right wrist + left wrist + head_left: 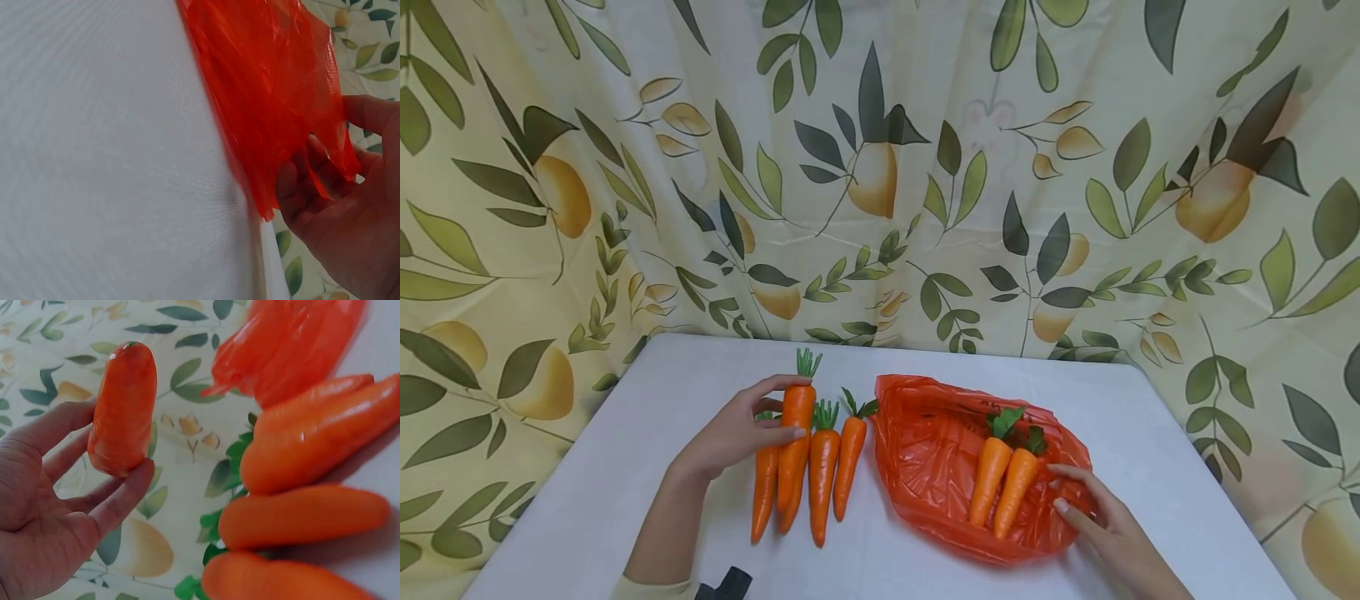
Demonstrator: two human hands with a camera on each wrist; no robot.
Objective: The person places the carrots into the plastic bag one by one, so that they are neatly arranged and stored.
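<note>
My left hand [730,437] holds a carrot [797,410] with a green top between thumb and fingers, raised over the other carrots. In the left wrist view, the held carrot [125,409] stands nearly upright in the fingers. Several more orange carrots [823,475] lie side by side on the table below, tips toward me. My right hand [1112,521] grips the right edge of a red plastic bag [917,479], its fingers curled at the loose film [275,94] in the right wrist view. Two carrots [990,475] with leafy tops lie in the bag's opening.
A white-covered table [700,367] carries everything. Behind it hangs a curtain [880,250] printed with leaves and fruit. The bag stands just right of the row of carrots. At the bottom edge, a dark strap [730,583] shows by the left sleeve [655,588].
</note>
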